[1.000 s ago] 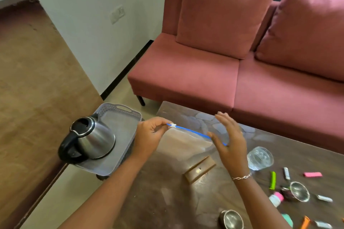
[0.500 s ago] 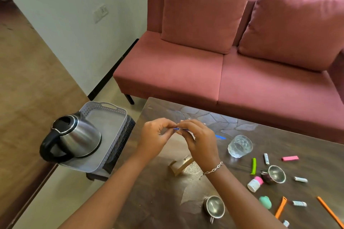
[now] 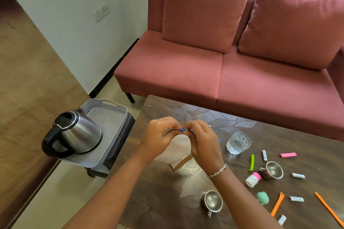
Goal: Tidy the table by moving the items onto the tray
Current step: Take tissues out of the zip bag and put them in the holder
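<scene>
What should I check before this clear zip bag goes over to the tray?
1. Grip: the left hand and right hand both pinch the blue-stripped top of the clear plastic zip bag: ok.
2. Bag zipped shut: the hands cover the strip: cannot tell.
3. Room on the grey perforated plastic tray: its far half is bare: ok.
4. Steel kettle with black handle: stands upright on the tray's near end: ok.
5. Table cleared: the clear glass tumbler and small items lie on the dark wooden table: not ok.
</scene>
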